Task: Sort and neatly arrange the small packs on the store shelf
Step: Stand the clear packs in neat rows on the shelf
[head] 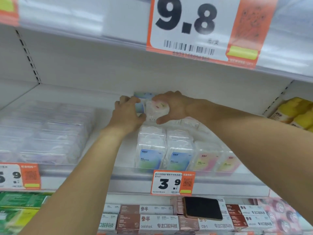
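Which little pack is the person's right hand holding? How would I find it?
Find the white shelf with the orange 3.9 price tag on its front edge. Behind the front row of packs, both hands meet near the back; the right hand grips a clear pack. Unlike the blue-labelled pack by the left hand, it shows pink and a small green mark.

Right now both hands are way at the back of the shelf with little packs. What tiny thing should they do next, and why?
Probably set the clear pink-label pack down behind the pink-label row. The right hand grips it above the rows, the left hand holds a blue-label pack beside it, and the front packs are already lined up by colour.
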Motion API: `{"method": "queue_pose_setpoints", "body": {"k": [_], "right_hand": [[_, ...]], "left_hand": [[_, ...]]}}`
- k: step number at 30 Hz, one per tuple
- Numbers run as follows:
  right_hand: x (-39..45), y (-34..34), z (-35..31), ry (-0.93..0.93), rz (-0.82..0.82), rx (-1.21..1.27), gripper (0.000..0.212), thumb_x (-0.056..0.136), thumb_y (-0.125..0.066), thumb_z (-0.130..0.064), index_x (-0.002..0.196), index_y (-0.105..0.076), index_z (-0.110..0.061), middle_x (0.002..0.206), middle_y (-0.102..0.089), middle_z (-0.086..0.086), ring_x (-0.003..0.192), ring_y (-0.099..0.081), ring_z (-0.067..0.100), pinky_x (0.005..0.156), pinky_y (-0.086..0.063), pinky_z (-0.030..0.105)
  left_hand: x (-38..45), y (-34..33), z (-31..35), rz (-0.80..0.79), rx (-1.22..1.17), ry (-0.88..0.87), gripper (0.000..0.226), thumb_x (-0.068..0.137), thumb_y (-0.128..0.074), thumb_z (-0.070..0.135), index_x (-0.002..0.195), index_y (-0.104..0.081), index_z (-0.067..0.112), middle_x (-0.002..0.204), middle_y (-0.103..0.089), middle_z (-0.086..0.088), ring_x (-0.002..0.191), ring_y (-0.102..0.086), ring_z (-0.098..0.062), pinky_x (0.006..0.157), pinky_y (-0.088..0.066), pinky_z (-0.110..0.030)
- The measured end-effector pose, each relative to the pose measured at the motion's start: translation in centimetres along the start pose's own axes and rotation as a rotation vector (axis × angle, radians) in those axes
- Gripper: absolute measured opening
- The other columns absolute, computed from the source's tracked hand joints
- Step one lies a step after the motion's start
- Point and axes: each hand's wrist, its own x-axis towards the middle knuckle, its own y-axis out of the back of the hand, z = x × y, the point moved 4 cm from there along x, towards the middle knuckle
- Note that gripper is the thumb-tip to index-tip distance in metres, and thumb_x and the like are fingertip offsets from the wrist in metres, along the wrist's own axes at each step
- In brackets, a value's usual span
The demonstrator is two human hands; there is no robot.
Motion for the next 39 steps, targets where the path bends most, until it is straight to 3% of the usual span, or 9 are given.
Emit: {"method": "queue_pose_setpoints", "body": {"k": [7, 11, 14, 18, 21, 25, 28, 30, 39], "right_hand": [[-1.9, 1.5, 0.3, -0.054, 0.079, 0.331, 0.061, 0.070, -0.075, -0.067, 0.112, -0.061, -0.026, 0.097, -0.051, -0.014, 0.080, -0.054, 0.006, 0.063, -0.041, 0.021], [-3.9, 2.3, 0.0, -0.004, 0.192, 0.521, 0.058, 0.064, -0.085, -0.057, 0.108, -0.066, -0.023, 0.099, -0.062, -0.006, 0.082, -0.065, 0.013, 0.069, -0.058, 0.028], [-4.8, 2.6, 1.7, 0.016, 0.048, 0.660, 0.056, 0.067, -0.090, -0.032, 0.117, -0.068, -0.021, 0.110, -0.066, 0.001, 0.093, -0.068, 0.015, 0.082, -0.056, 0.025], [-4.8, 4.0, 7.4, -0.205, 0.216, 0.415, 0.043, 0.081, -0.080, -0.029, 0.121, -0.066, -0.018, 0.124, -0.063, 0.006, 0.106, -0.062, 0.020, 0.087, -0.048, 0.027], [-5.8, 2.3, 11.9, -0.453, -0.043, 0.219, 0.077, 0.077, -0.083, -0.037, 0.143, -0.046, -0.025, 0.146, -0.047, 0.005, 0.125, -0.053, 0.026, 0.100, -0.048, 0.035], [-8.0, -0.9, 14.6, -0.576, -0.202, 0.564, 0.094, 0.069, -0.089, -0.031, 0.147, -0.038, -0.023, 0.143, -0.050, 0.008, 0.115, -0.061, 0.030, 0.086, -0.059, 0.038], [-8.9, -1.4, 15.2, -0.567, -0.091, 0.639, 0.065, 0.066, -0.090, -0.030, 0.120, -0.057, -0.017, 0.120, -0.063, 0.006, 0.098, -0.067, 0.025, 0.076, -0.059, 0.032], [-9.4, -1.2, 15.4, -0.530, -0.028, 0.618, 0.069, 0.061, -0.093, -0.031, 0.118, -0.055, -0.020, 0.112, -0.063, 0.003, 0.092, -0.066, 0.022, 0.068, -0.058, 0.029], [-14.4, 0.3, 14.2, -0.229, 0.272, 0.911, 0.046, 0.085, -0.075, -0.009, 0.122, -0.050, -0.022, 0.088, -0.061, 0.012, 0.051, -0.046, 0.010, 0.047, -0.041, 0.022]], "left_hand": [[0.0, 0.2, 2.0, -0.065, -0.283, -0.055, 0.045, 0.086, -0.066, 0.043, 0.127, -0.054, 0.028, 0.128, -0.052, 0.001, 0.120, -0.048, -0.015, 0.092, -0.042, -0.024], [-0.7, 1.4, 3.5, -0.029, -0.707, 0.048, 0.033, 0.088, -0.069, 0.027, 0.116, -0.060, 0.013, 0.108, -0.064, -0.010, 0.081, -0.072, -0.027, 0.067, -0.061, -0.030], [-0.9, 2.4, 3.2, 0.019, -0.865, 0.061, 0.032, 0.084, -0.070, 0.002, 0.115, -0.062, 0.005, 0.111, -0.063, -0.013, 0.085, -0.072, -0.029, 0.063, -0.062, -0.038], [-0.7, 3.6, 3.0, 0.079, -0.781, -0.025, 0.046, 0.082, -0.065, -0.004, 0.122, -0.059, 0.017, 0.117, -0.059, -0.003, 0.097, -0.066, -0.019, 0.065, -0.062, -0.041], [-1.0, 4.2, 3.2, 0.089, -0.724, -0.057, 0.062, 0.073, -0.072, 0.005, 0.126, -0.053, 0.032, 0.119, -0.059, -0.009, 0.102, -0.065, -0.025, 0.073, -0.061, -0.041], [-1.2, 4.1, 4.5, 0.064, -0.678, -0.097, 0.051, 0.074, -0.071, -0.001, 0.118, -0.063, 0.022, 0.111, -0.067, -0.003, 0.096, -0.069, -0.025, 0.077, -0.060, -0.043], [-1.7, 3.9, 6.4, 0.045, -0.615, -0.208, 0.045, 0.077, -0.068, -0.005, 0.113, -0.065, 0.022, 0.106, -0.067, 0.004, 0.092, -0.067, -0.016, 0.068, -0.055, -0.019], [-2.1, 3.8, 7.7, 0.039, -0.565, -0.270, 0.043, 0.078, -0.068, -0.003, 0.111, -0.065, 0.024, 0.101, -0.066, 0.012, 0.090, -0.063, -0.009, 0.068, -0.050, -0.011], [-3.9, 3.0, 11.7, 0.040, -0.427, -0.349, 0.036, 0.081, -0.071, 0.012, 0.111, -0.067, 0.030, 0.100, -0.065, 0.018, 0.086, -0.062, 0.000, 0.076, -0.049, -0.008]]}}
